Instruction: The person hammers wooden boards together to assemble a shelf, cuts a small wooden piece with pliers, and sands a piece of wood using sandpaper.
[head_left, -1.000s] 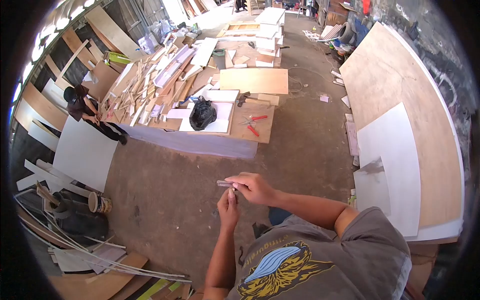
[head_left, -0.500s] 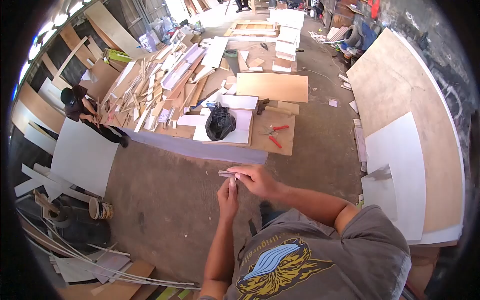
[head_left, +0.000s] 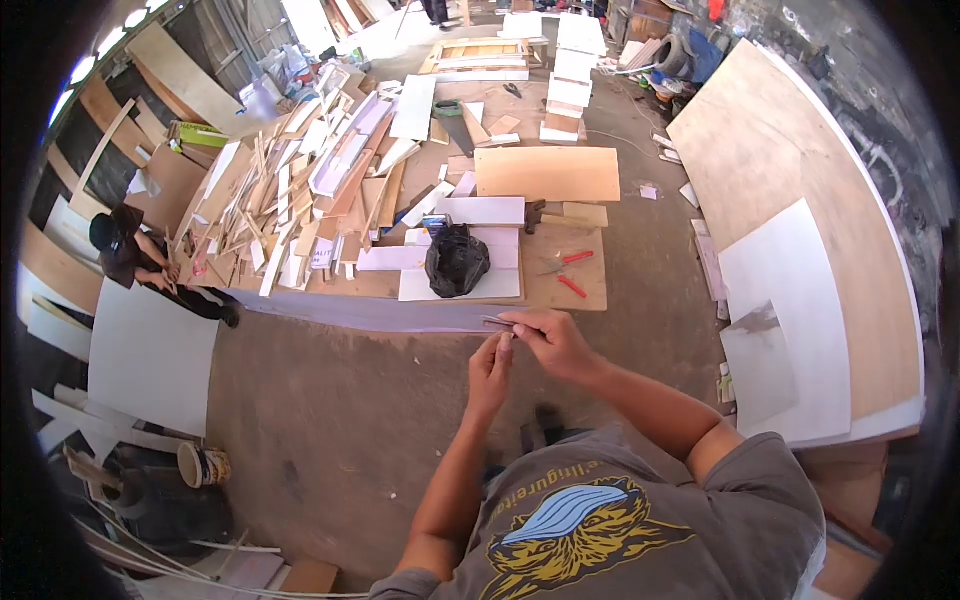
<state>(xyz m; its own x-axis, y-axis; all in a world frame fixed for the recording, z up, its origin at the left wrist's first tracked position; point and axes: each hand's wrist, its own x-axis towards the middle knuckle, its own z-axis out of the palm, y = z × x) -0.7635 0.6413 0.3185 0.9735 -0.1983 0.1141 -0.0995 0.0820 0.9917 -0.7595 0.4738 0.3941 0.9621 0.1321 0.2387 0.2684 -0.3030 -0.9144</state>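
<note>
A short, thin greyish strip (head_left: 494,321) is pinched in my right hand (head_left: 552,343), its end sticking out to the left past the fingertips. My left hand (head_left: 488,378) is closed just below, thumb up, with its fingertips meeting the strip and the right fingers. Whether the left fingers grip the strip itself is hard to make out. Both hands are in front of the low worktable's near edge (head_left: 400,315). On the table beyond them lie red-handled pliers (head_left: 572,272), a crumpled black plastic bag (head_left: 457,262) and a hammer (head_left: 535,215).
Wood offcuts (head_left: 290,190) are heaped on the table's left, where another person (head_left: 140,255) bends over the edge. A plain board (head_left: 547,173) lies farther back. Large sheets (head_left: 800,250) lean along the right wall. A bucket (head_left: 203,465) stands at lower left.
My two hands, still together on the strip, have shifted right and slightly up in view, closer to the table's edge. The whole view has turned a little.
</note>
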